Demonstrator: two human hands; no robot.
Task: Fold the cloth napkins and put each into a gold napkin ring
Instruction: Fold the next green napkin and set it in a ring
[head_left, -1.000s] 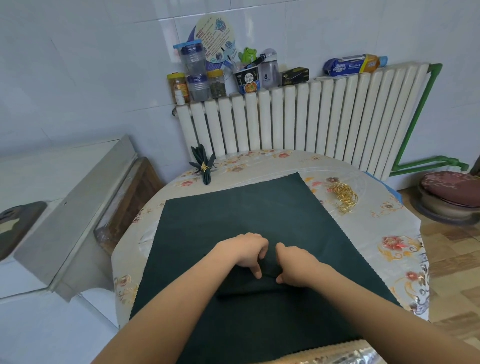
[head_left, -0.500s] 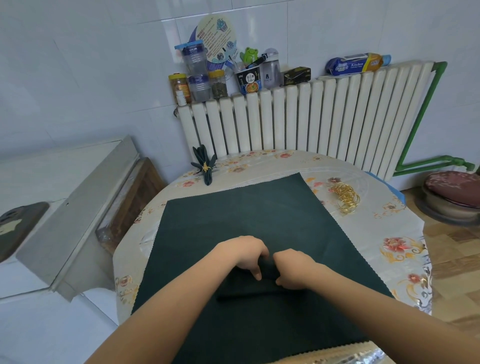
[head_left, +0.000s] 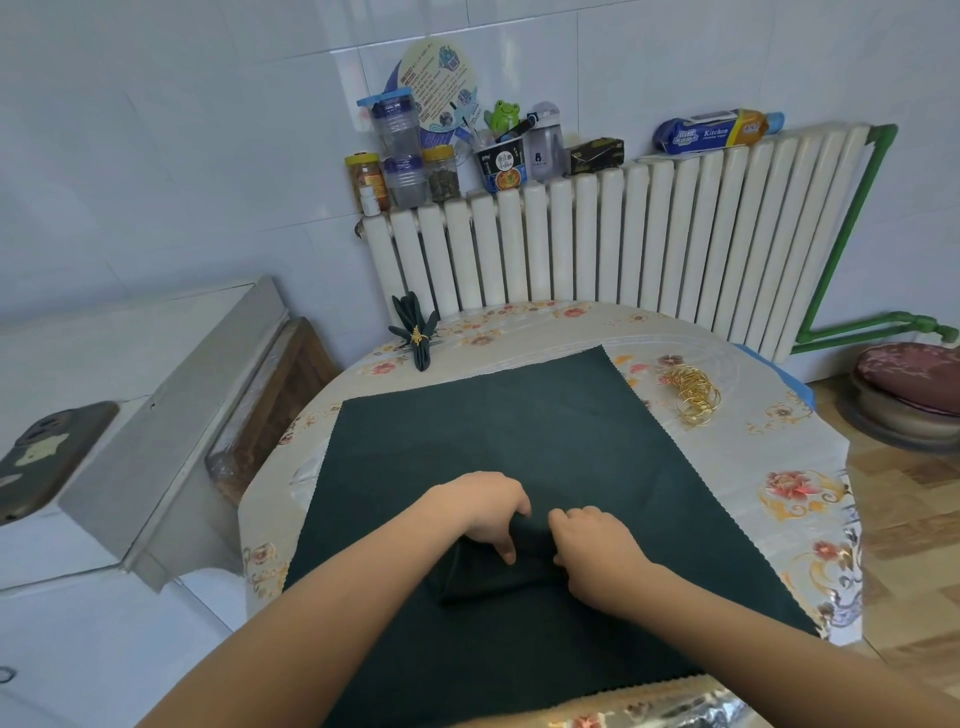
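Observation:
A dark green cloth napkin (head_left: 519, 436) lies spread over the round table, with a pleated fold (head_left: 488, 577) gathered up near its middle. My left hand (head_left: 485, 512) pinches that fold from the left, fingers curled down on it. My right hand (head_left: 597, 545) pinches the same fold from the right. A heap of gold napkin rings (head_left: 691, 397) lies on the table right of the napkin. A finished green napkin in a gold ring (head_left: 415, 338) rests at the table's far left edge.
The table carries a flowered plastic cover (head_left: 779, 467). A white radiator (head_left: 623, 239) stands behind it with jars, cups and a wipes pack on top. A metal counter edge (head_left: 171, 415) runs on the left. A cushioned stool (head_left: 909, 395) stands on the right.
Both hands have stayed on the fold and drawn slightly closer together and nearer to me, gathering a little more cloth into the pleat.

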